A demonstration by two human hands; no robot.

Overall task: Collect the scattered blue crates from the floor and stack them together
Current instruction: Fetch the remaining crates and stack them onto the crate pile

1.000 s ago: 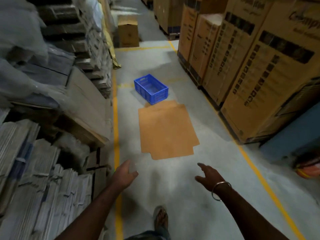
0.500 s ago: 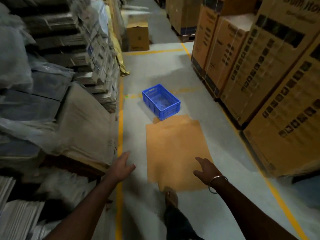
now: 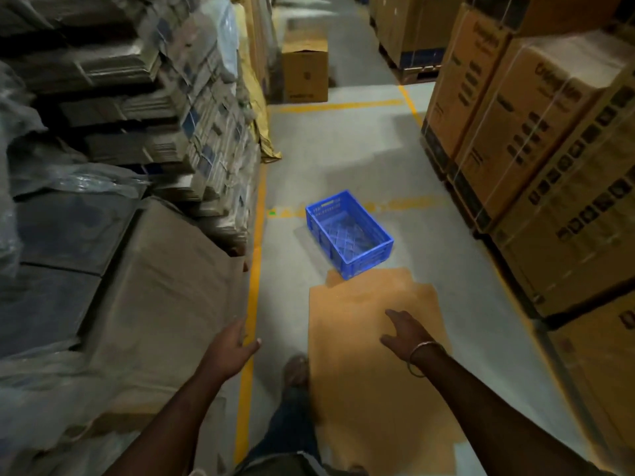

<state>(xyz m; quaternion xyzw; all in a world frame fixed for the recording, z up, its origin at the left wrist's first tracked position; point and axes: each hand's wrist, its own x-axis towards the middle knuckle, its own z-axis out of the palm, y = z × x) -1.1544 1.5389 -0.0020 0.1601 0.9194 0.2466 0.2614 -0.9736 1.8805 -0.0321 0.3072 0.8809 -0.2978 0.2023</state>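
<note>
- I'm looking down a warehouse aisle, marked by a painted yellow floor line (image 3: pixel 256 269).
- Left of that line: bundled stacks of flattened grey cardboard (image 3: pixel 192 108).
- Right of it: tall printed brown cartons on pallets (image 3: pixel 536 139).

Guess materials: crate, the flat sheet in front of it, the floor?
Crate: likely moulded plastic, uniform saturated blue, perforated lattice walls and base. Sheet: corrugated cardboard by the look, matte tan, flat with cut flap notches. Floor: probably sealed concrete, smooth grey, faint sheen, painted yellow lines.
</note>
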